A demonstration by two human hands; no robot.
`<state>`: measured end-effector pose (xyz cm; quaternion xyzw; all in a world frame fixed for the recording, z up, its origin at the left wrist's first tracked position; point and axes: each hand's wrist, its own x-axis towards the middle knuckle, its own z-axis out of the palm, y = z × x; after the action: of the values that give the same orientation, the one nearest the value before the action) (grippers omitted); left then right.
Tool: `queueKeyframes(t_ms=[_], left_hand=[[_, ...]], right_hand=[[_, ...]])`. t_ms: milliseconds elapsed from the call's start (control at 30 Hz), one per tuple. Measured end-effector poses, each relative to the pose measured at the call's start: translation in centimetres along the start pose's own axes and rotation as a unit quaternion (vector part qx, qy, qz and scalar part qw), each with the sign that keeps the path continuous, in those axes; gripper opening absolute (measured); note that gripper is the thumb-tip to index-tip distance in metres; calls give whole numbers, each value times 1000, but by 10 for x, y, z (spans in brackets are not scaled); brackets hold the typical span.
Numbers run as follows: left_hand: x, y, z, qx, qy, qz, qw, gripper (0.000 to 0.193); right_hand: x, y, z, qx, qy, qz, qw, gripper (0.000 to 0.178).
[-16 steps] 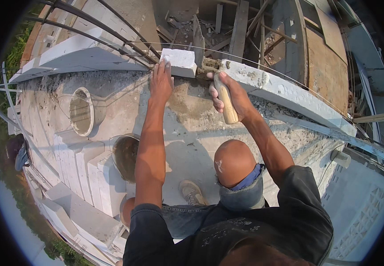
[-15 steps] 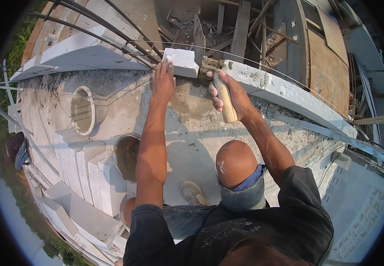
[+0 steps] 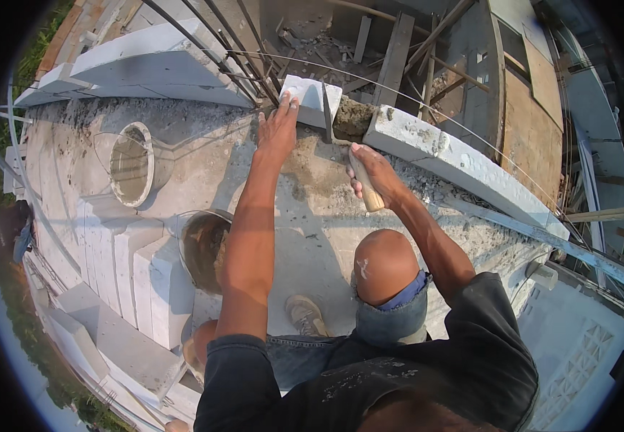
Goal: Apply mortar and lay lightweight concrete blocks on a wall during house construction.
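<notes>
Nearly edge-on, the trowel blade (image 3: pixel 328 115) hides its face, the pale handle (image 3: pixel 367 186) clasped by the right hand (image 3: pixel 378 175), the left hand (image 3: pixel 277 133) laid uncurled on a white block (image 3: pixel 315 98).

This is an outdoor building site. Steel bars (image 3: pixel 241 52) show upper left, stacked white blocks (image 3: pixel 157 281) lower left, rough planks (image 3: pixel 396 61) upper middle.

No lettering, number or sign can be read here. Pale marks (image 3: pixel 362 371) on the dark shirt (image 3: pixel 434 356) at the near side are too broken to make out.
</notes>
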<state>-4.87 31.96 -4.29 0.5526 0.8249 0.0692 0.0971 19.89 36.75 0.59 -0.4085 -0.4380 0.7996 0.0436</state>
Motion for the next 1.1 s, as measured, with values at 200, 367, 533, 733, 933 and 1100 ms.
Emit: queueKeyframes(t_ms=[200,367,533,733,933,1100], left_hand=[[-9,-2,9,10,10,19,1000,62],[-5,7,6,-60,-84,-17,995,69],[-3,9,-1,-18,-79,-11,997,71],[-1,9,-1,4,-83,-3,997,72],[-1,10,-3,23,-74,11,997,75],[0,10,-2,-32,-99,-10,995,74]], right_hand=[[-32,60,-33,-236,58,-27,970,40],[-43,89,-48,-315,77,25,946,44],[-36,81,-32,-115,63,-6,991,41],[0,63,8,119,114,-6,986,31],[-2,68,-15,303,-43,56,950,35],[-23,80,-42,377,-114,67,917,42]])
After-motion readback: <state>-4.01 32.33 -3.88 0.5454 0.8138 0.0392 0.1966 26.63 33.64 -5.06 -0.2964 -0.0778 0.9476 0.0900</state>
